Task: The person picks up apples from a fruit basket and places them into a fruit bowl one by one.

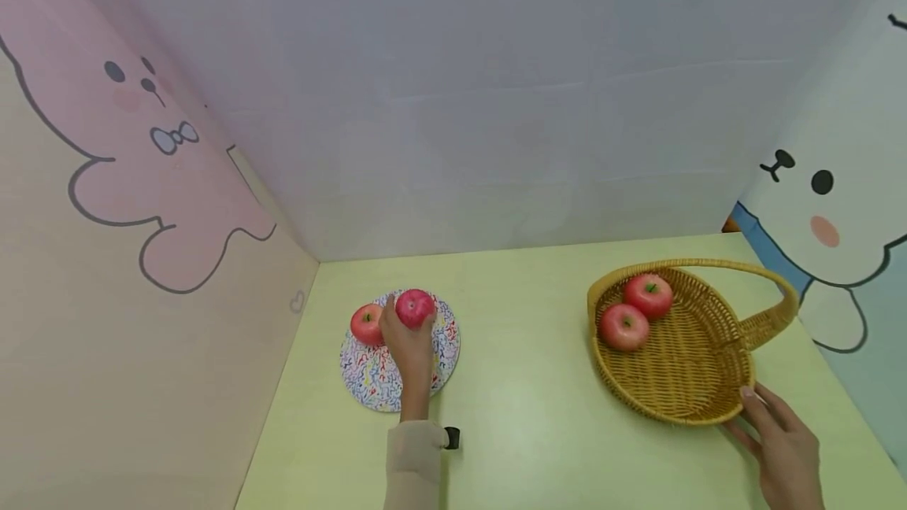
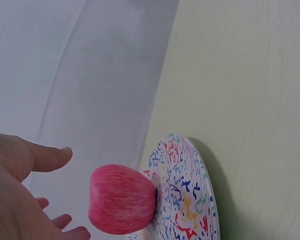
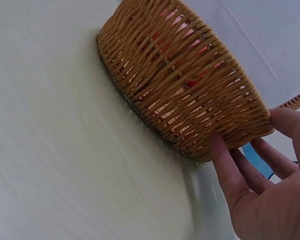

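My left hand (image 1: 409, 343) reaches over a round plate (image 1: 444, 352) with a colourful squiggle pattern. Thumb and fingers are spread beside a red apple (image 1: 415, 308); the left wrist view shows a gap between the hand (image 2: 20, 190) and that apple (image 2: 122, 200), which sits on the plate (image 2: 190, 195). A second apple (image 1: 365, 325) lies on the plate's left side. At the right, my right hand (image 1: 786, 443) grips the near right edge of a wicker basket (image 1: 669, 376), thumb at the rim and fingers against its outer side (image 3: 180, 80).
Two red apples (image 1: 648, 295) lie in the left part of the basket, whose arched handle (image 1: 768, 321) rises on the right. Plate and basket stand apart on a pale yellow table (image 1: 524, 384). A grey-white wall (image 1: 496, 140) closes the back, with cartoon-printed panels (image 1: 198, 203) on both sides.
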`<state>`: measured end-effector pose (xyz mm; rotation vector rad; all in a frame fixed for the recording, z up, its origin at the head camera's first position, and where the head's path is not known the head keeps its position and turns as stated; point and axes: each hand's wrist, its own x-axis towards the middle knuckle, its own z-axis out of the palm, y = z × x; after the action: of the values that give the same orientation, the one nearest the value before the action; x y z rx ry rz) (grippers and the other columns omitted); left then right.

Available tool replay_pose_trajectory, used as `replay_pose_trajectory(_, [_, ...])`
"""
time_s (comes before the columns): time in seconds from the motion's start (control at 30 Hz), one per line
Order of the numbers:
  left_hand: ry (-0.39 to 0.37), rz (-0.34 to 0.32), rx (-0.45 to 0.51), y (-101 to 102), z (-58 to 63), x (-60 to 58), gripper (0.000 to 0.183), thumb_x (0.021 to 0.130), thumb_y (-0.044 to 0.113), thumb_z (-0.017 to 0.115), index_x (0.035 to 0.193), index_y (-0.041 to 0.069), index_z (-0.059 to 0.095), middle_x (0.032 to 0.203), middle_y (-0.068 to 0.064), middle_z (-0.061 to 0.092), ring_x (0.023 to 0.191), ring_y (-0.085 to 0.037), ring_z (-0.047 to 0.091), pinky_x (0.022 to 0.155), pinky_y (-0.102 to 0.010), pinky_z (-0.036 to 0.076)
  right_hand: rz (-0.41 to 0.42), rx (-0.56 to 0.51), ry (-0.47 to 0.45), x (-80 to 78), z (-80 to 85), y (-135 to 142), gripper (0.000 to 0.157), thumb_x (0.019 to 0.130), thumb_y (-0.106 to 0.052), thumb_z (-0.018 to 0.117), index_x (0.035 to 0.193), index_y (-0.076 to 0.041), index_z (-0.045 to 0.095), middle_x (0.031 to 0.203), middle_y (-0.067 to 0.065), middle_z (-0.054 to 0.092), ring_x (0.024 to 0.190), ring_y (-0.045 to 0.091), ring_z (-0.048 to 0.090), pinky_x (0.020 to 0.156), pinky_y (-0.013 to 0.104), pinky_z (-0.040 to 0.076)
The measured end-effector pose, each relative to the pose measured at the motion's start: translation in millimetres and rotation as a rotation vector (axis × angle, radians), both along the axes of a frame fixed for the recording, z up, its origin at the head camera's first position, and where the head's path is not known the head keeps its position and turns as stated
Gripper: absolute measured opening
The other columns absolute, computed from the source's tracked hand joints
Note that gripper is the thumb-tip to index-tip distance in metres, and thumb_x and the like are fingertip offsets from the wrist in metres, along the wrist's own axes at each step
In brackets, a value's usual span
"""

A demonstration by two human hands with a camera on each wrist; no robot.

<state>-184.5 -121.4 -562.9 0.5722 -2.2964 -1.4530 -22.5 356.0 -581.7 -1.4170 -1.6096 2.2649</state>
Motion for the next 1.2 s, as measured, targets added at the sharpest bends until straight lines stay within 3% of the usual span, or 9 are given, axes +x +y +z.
replay_pose_trajectory(0.27, [0.100,-0.053,0.005,12.7,14.1,12.1,0.078,0.087,0.002,0.081,0.154,0.002,0.043,0.151,-0.025,0.047,0.145,-0.042,0.044,0.117,-0.064,0.041,0.004,-0.003,0.002,1.7,-1.2,-0.4,0.076,0.093,-0.044,0.074,0.160,-0.030,0.040,0.128,-0.027,0.054,0.079,-0.015,0.064,0.072,0.019,0.062])
replay_pose_trajectory(0.53, [0.133,-0.198,-0.009,44.7,23.4,29.4,0.076,0.086,0.003,0.082,0.152,0.001,0.045,0.151,-0.023,0.049,0.145,-0.041,0.044,0.122,-0.061,0.036,-0.016,-0.001,0.089,5.6,1.6,-1.6,0.062,0.094,-0.035,0.077,0.150,-0.034,0.052,0.092,-0.033,0.065,0.080,-0.012,0.066,0.069,0.021,0.063])
replay_pose_trajectory(0.93, [0.114,-0.342,0.046,80.1,30.7,54.8,0.075,0.088,0.005,0.081,0.155,0.010,0.046,0.147,-0.014,0.052,0.140,-0.036,0.047,0.117,-0.060,0.041,-0.027,-0.029,0.167,8.2,4.3,-4.6,0.050,0.096,-0.027,0.075,0.143,-0.035,0.060,0.092,-0.027,0.070,0.082,-0.009,0.068,0.067,0.021,0.063])
replay_pose_trajectory(1.2, [0.108,-0.445,0.052,104.6,35.8,69.3,0.075,0.088,0.007,0.081,0.154,0.013,0.047,0.149,-0.009,0.054,0.140,-0.032,0.049,0.117,-0.057,0.042,-0.025,-0.034,0.157,7.4,4.5,-3.8,0.051,0.095,-0.027,0.076,0.143,-0.036,0.059,0.091,-0.026,0.070,0.082,-0.008,0.068,0.067,0.021,0.063])
